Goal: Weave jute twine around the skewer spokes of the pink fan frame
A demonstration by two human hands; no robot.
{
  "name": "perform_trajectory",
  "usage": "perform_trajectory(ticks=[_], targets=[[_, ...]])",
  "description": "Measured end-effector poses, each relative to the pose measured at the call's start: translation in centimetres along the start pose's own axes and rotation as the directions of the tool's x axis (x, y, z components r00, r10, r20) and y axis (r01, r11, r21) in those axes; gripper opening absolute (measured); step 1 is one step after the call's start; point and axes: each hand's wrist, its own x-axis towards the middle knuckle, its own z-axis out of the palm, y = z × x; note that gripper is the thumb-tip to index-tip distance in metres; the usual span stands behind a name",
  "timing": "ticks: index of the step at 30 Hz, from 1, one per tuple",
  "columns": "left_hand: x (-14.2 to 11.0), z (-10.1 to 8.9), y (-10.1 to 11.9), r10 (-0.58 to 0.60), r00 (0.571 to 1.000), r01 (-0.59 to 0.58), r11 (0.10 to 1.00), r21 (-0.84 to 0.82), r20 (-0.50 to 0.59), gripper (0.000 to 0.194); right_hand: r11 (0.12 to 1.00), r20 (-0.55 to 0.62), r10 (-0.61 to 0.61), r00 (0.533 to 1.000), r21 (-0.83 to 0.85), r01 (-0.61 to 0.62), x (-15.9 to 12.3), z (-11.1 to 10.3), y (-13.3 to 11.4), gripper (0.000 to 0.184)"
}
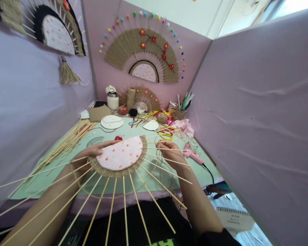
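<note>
A half-round fan piece (123, 153), covered in pink dotted cloth, is held over the table in front of me. Woven twine (115, 173) edges its curve, and long thin bamboo sticks (125, 205) spread from it towards me and to both sides. My left hand (96, 149) grips its left end, thumb on the cloth. At the right, beside the outer sticks, my right hand (168, 150) has its fingers pinched on a thin twine (159, 159). A loose loop of that twine hangs below the hand and across the sticks.
Bamboo sticks (64, 143) are piled at the left. A pink glue gun (193, 154) lies right of my right hand, near yellow-handled scissors (165, 134). White card pieces (112, 121), a twine ball (162, 118) and a tool pot (180, 113) stand farther back. A finished fan (146, 51) hangs behind.
</note>
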Motion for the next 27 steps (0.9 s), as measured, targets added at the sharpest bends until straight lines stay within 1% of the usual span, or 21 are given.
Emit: perform_trajectory(ticks=[4,9,13,16,18,21,24,27], targets=[[0.0,0.0,0.0,-0.015,0.998,0.016,1.0,0.02,-0.056,0.062,1.0,0.016,0.001,1.0,-0.005,-0.001,-0.2,0.0,-0.2,0.02],[-0.1,0.0,-0.1,-0.016,0.999,0.017,0.999,0.032,-0.049,0.062,0.998,0.007,0.028,1.0,-0.056,-0.028,-0.3,-0.1,0.1,0.016],[0.0,0.0,-0.1,0.001,1.0,0.001,0.999,0.053,-0.023,0.062,0.994,0.012,0.024,1.0,-0.11,-0.023,-0.4,-0.4,0.3,0.014],[0.0,-0.2,-0.1,0.009,1.0,-0.009,0.998,0.065,-0.007,0.061,0.988,0.063,0.027,0.998,-0.151,-0.017,-0.5,-0.6,0.2,0.012],[0.1,-0.4,-0.2,0.012,1.0,-0.012,0.998,0.061,-0.002,0.061,0.991,0.118,0.048,0.992,-0.133,-0.032,-0.7,-0.6,0.1,0.013],[0.2,-0.7,-0.3,0.024,1.0,-0.024,0.998,0.051,0.01,0.061,0.996,0.178,0.08,0.981,-0.063,-0.07,-0.9,-0.6,0.0,0.018],[0.3,-1.1,-0.4,0.042,0.997,-0.044,0.998,0.038,0.059,0.064,0.994,0.185,0.098,0.978,-0.056,-0.089,-1.0,-0.7,0.0,0.022],[0.4,-1.4,-0.6,0.079,0.99,-0.079,0.997,-0.006,0.114,0.063,0.995,0.167,0.093,0.982,-0.05,-0.086,-0.9,-1.0,0.3,0.026]])
